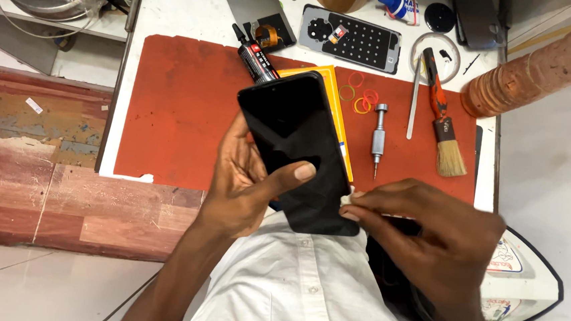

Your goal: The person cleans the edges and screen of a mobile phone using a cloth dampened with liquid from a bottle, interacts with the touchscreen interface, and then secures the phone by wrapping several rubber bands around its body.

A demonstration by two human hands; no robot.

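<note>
**Desk editor:** What is at the centre?

**Photographer:** A black smartphone (298,148), screen up and dark, held tilted above a red work mat (182,106). The left hand (247,178) is closed round its left edge, thumb lying across the glass. The right hand (438,235) pinches a small white scrap (348,200) against the phone's lower right edge.

**Desk editor:** Which step, would you say?

**Photographer:** Wiping or cleaning that edge, by the look of it. I judge the next move calls for a steady left grip and light pressure along the seam.

**Desk editor:** And around it?

**Photographer:** A yellow sheet (336,93) lies under the phone. A black glue tube (254,56) with a red label sits just above it. Further right are coloured rubber bands (360,95), a metal screwdriver (378,137), a red-handled brush (442,118) and a phone back cover (351,38). At the white desk (176,5) top edge stands a small white bottle with a blue label (400,5).
</note>
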